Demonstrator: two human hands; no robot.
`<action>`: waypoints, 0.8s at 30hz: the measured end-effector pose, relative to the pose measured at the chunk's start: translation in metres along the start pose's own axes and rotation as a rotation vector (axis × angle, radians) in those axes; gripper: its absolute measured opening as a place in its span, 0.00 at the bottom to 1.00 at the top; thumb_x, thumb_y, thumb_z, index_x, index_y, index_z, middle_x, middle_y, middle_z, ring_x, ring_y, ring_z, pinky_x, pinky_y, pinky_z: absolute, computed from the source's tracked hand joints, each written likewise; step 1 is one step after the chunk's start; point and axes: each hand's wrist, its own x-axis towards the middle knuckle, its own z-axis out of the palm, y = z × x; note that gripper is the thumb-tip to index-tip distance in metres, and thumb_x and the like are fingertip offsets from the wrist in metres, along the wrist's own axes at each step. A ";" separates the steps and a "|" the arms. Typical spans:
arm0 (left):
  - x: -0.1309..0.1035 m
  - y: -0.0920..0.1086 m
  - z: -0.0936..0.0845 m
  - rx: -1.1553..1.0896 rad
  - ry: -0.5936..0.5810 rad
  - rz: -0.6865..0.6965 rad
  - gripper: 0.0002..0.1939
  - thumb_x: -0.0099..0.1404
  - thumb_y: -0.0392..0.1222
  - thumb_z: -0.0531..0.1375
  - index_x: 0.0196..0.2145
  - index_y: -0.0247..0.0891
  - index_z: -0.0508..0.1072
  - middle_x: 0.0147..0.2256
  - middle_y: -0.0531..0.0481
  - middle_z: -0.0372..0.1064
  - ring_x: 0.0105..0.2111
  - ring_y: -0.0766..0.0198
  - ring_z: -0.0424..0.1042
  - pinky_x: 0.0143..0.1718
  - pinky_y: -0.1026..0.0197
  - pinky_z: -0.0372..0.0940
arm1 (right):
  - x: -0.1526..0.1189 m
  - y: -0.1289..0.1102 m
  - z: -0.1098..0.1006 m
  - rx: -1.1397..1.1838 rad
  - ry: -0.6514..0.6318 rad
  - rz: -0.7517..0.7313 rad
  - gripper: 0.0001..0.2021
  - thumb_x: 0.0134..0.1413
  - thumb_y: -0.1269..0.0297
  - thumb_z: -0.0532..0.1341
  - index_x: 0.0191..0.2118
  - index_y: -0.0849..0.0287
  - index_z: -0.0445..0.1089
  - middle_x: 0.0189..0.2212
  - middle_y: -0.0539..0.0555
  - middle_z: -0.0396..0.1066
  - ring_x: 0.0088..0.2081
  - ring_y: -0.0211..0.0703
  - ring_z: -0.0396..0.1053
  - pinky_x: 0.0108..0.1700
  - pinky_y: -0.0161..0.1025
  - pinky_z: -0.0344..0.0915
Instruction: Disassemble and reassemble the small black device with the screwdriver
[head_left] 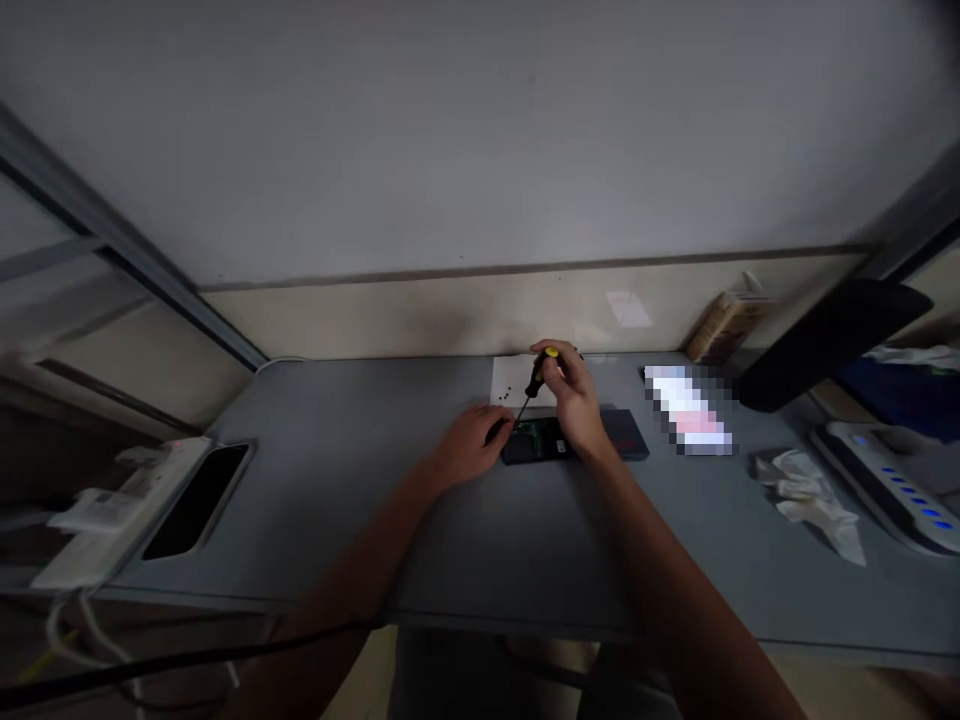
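A dark flat device [624, 434] lies on the grey desk, and a green circuit board [532, 437] shows in its left part. My right hand [574, 395] is wrapped round a black and yellow screwdriver [535, 384], whose tip points down at the left end of the board. At that same end, my left hand [476, 440] has its fingers bent together around the device's left edge, close to the tip. Several small dark screws [505, 395] rest on a white paper sheet [510, 371] just behind the device.
On the desk [315, 480], a dark-screened phone [199, 500] lies at the left. To the right are a lit, blurred-out screen [690, 410], crumpled tissue [810, 500], a carton [727, 325] and a white device with blue lights [892, 485]. A wall stands behind.
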 end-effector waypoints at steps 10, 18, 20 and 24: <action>0.001 -0.002 0.003 0.024 -0.030 0.041 0.11 0.73 0.35 0.51 0.43 0.43 0.73 0.41 0.48 0.75 0.45 0.56 0.72 0.51 0.52 0.67 | 0.002 0.007 0.005 0.372 0.105 0.139 0.18 0.61 0.39 0.52 0.38 0.49 0.58 0.24 0.47 0.58 0.23 0.41 0.59 0.30 0.42 0.65; 0.002 0.000 0.002 0.036 -0.041 0.055 0.11 0.71 0.33 0.51 0.42 0.42 0.73 0.42 0.48 0.76 0.45 0.56 0.72 0.51 0.53 0.66 | -0.001 0.004 0.005 0.354 0.092 0.087 0.20 0.61 0.42 0.58 0.31 0.50 0.53 0.26 0.47 0.60 0.25 0.39 0.61 0.28 0.38 0.63; 0.002 0.000 0.003 0.032 -0.042 0.050 0.11 0.71 0.33 0.51 0.41 0.42 0.73 0.42 0.48 0.76 0.45 0.56 0.72 0.51 0.53 0.66 | 0.000 0.004 0.002 0.322 0.085 0.101 0.19 0.60 0.42 0.58 0.32 0.51 0.57 0.29 0.50 0.63 0.29 0.41 0.64 0.29 0.39 0.65; 0.003 -0.002 0.004 0.015 -0.034 0.033 0.11 0.70 0.33 0.52 0.41 0.42 0.73 0.41 0.49 0.76 0.44 0.57 0.73 0.51 0.53 0.66 | 0.003 0.002 -0.003 0.316 -0.057 0.166 0.20 0.59 0.38 0.56 0.35 0.51 0.61 0.28 0.50 0.62 0.29 0.43 0.63 0.31 0.42 0.66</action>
